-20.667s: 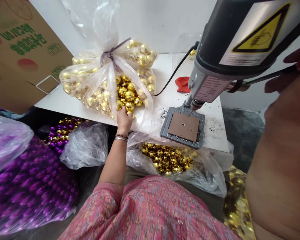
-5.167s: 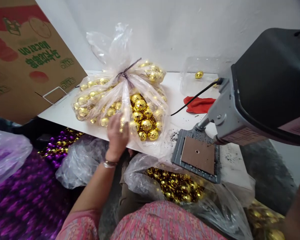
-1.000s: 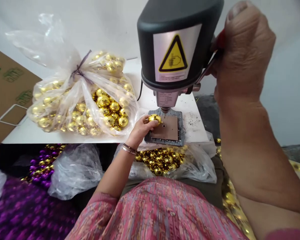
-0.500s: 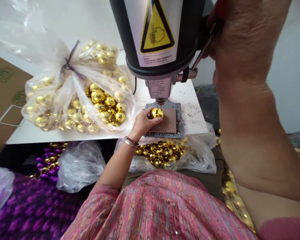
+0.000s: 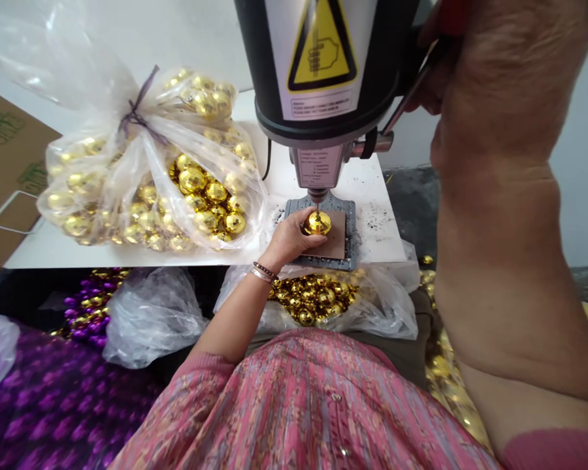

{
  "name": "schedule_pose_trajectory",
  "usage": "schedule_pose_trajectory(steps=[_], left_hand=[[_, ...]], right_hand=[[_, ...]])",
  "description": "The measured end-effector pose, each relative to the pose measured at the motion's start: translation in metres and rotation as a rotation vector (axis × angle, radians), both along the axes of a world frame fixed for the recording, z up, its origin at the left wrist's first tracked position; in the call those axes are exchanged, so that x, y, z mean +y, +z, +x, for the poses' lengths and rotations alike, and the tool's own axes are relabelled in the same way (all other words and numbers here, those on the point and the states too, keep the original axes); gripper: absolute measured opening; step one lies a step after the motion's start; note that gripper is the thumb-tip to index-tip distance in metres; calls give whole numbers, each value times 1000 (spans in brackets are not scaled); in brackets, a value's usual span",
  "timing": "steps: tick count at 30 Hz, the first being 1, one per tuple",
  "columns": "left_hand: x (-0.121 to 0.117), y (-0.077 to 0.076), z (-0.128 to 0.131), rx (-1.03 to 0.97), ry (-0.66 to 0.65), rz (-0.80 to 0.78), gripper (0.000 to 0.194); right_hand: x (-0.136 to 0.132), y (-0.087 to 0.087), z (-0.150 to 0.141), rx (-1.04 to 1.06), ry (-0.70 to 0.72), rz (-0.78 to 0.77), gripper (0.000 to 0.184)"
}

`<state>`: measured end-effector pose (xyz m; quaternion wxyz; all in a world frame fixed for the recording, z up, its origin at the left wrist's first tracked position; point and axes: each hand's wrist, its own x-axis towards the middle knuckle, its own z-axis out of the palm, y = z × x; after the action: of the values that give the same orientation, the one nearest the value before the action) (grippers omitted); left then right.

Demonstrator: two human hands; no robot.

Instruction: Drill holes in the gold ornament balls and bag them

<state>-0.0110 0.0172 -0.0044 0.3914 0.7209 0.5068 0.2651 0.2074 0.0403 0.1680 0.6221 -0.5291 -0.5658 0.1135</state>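
Fingers and thumb of my left hand point(image 5: 290, 240) grip a shiny gold faceted ball point(image 5: 319, 225) from its left side. It rests on a brown board point(image 5: 334, 245) lying on the grey base point(image 5: 351, 228) of a small bench drill press point(image 5: 396, 39). Directly above the ball is the drill bit point(image 5: 317, 203), its tip at or on the ball's top; whether it has entered cannot be made out. At the upper right, my right hand point(image 5: 485, 85) is closed around the press's feed lever point(image 5: 406, 104), near a red part. The lever's end is partly hidden by the hand.
A tied clear bag point(image 5: 137, 176) of gold balls lies on the white table point(image 5: 102, 258), left of the press. Below the table edge is an open plastic bag point(image 5: 387, 313) holding more gold balls. Purple beads point(image 5: 95, 294) and a cardboard box point(image 5: 10, 156) are at left. Dark shavings surround the base.
My left hand has moved the gold ball slightly right, from beside the drill bit to directly beneath it. My right hand stays on the lever. The view has shifted a little.
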Motion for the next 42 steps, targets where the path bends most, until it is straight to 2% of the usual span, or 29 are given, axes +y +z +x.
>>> schedule_pose_trajectory(steps=[4,6,10,13,14,18,24,31,38,42], left_hand=[[-3,3,2,13,17,-50,73],[-5,5,2,22,19,-56,72],[-7,6,3,33,21,-41,70],[-8,6,4,69,32,-14,72],[-8,7,4,83,36,-4,72],[-9,7,5,124,34,1,73],[-8,-1,4,103,13,26,68],[-10,-2,4,89,12,48,61],[-10,-2,5,58,7,22,59],[-10,-3,4,50,-5,32,50]], right_hand=[[-32,-9,-14,61,33,142,27],[-52,-16,-20,29,-14,177,23],[-89,-28,-26,-125,-84,156,17],[-101,-30,-29,-206,-123,66,9],[-102,-31,-30,-226,-152,66,7],[-101,-42,-36,-314,-266,195,18],[-99,-70,-36,-386,-233,362,12],[-93,-93,-33,-356,-300,408,26],[-87,-105,-36,-304,-327,439,25],[-87,-114,-39,-293,-324,453,21]])
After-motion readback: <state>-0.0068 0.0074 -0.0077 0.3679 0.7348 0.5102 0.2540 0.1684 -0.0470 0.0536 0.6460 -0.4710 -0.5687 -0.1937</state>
